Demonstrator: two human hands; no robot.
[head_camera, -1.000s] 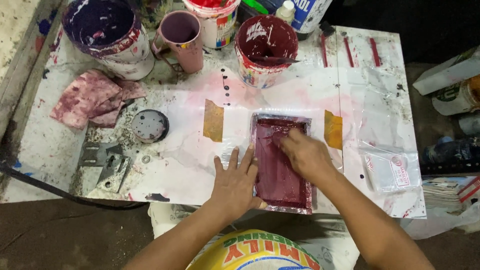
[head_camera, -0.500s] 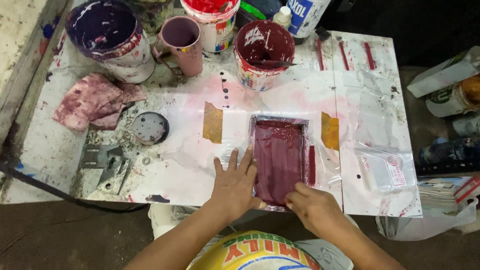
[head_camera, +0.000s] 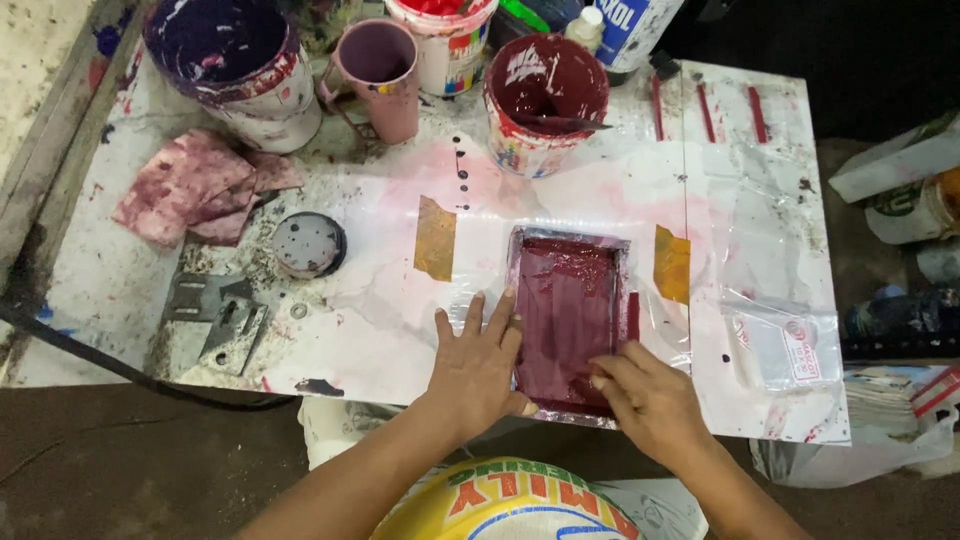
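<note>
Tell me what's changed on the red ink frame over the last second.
The right hand slid from the frame's far end toward the person and now rests on the near right corner of the red ink frame. The left hand stayed flat against the frame's left edge; the frame and the paint buckets did not move.

One head-worn camera looks steeply down, close over the worktable (head_camera: 120, 290).

Bright overhead light, glare on plastic, dark blurred edges.

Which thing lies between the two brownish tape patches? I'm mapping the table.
In the head view, the rectangular screen frame coated in dark red ink lies between the left tape patch and right tape patch.
</note>
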